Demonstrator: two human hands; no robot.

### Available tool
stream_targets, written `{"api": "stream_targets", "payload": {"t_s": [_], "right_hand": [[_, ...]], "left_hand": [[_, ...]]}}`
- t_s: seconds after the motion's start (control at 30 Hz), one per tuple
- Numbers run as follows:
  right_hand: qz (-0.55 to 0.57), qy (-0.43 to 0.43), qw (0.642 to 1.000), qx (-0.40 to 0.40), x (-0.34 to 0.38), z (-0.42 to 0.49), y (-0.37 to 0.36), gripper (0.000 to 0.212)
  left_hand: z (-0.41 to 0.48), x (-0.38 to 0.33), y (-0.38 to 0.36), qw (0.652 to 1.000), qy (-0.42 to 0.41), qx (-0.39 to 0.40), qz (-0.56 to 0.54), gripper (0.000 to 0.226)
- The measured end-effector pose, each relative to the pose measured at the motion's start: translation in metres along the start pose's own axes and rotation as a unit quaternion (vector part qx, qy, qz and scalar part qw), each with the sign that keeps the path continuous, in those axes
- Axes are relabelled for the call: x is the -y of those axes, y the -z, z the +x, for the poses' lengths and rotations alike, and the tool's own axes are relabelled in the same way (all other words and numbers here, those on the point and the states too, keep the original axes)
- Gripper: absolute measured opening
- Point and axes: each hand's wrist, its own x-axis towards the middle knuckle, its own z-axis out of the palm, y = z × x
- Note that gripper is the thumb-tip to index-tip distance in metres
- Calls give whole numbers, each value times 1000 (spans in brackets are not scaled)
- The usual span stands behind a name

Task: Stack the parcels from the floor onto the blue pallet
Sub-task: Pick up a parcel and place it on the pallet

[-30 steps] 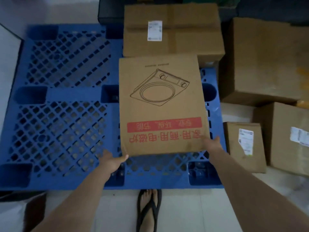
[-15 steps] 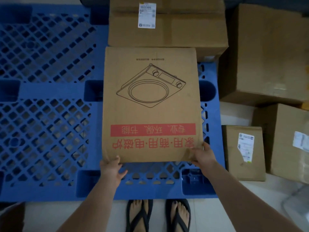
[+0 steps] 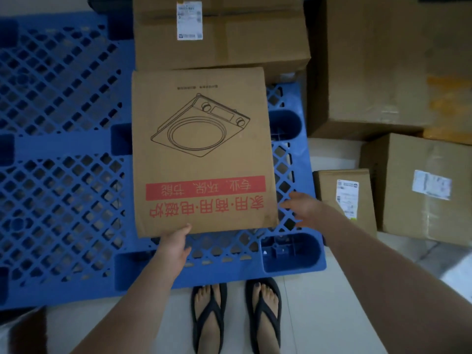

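Cardboard parcel [image 3: 201, 154] printed with a cooker drawing, flat on the blue pallet [image 3: 63, 149] toward its 3 o'clock side, just beside a larger labelled parcel [image 3: 229, 34] at 12 o'clock. Both closed, contents unseen. Left hand [image 3: 176, 244] at the 6 o'clock edge, thumb on top, fingers apparently tucked beneath, pinching the cardboard. Right hand [image 3: 304, 210] spread, blurred, just off the 4 o'clock corner. Small labelled parcel [image 3: 344, 198] on the floor [image 3: 332, 290] at 3 o'clock.

The pale tiled floor [image 3: 332, 315] is carrying the blue pallet [image 3: 63, 149]. To the pallet's right, a large parcel [image 3: 383, 60], a medium parcel [image 3: 421, 187] and a small labelled parcel [image 3: 344, 198] are lying. Sandalled feet [image 3: 209, 315] are standing at the near edge. A printed carton [image 3: 201, 154] and a labelled carton [image 3: 219, 34] are lying on the pallet.
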Motion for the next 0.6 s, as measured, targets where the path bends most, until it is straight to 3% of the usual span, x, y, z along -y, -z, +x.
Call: {"api": "stream_targets", "payload": {"t_s": [0.1, 0.2, 0.33, 0.4, 0.43, 0.5, 0.6], "right_hand": [[-76, 21, 996, -36, -8, -32, 32, 54], [-167, 52, 984, -40, -21, -84, 72, 58], [-175, -6, 982, -64, -54, -171, 145, 40], [-143, -4, 982, -121, -72, -207, 184, 35], [-119, 0, 981, -150, -82, -221, 201, 35], [-68, -2, 981, -183, -103, -243, 225, 38], [-27, -7, 981, -194, -135, -244, 249, 43]], "left_hand": [[-44, 8, -28, 991, 19, 29, 133, 65], [-101, 5, -53, 947, 1, 89, 307, 53], [-180, -32, -86, 789, -181, 177, 560, 27], [-211, -56, -107, 745, -243, 200, 589, 13], [-223, -67, -118, 735, -262, 193, 594, 11], [-239, -82, -143, 752, -288, 162, 570, 11], [-243, -81, -182, 764, -329, 126, 540, 28]]}}
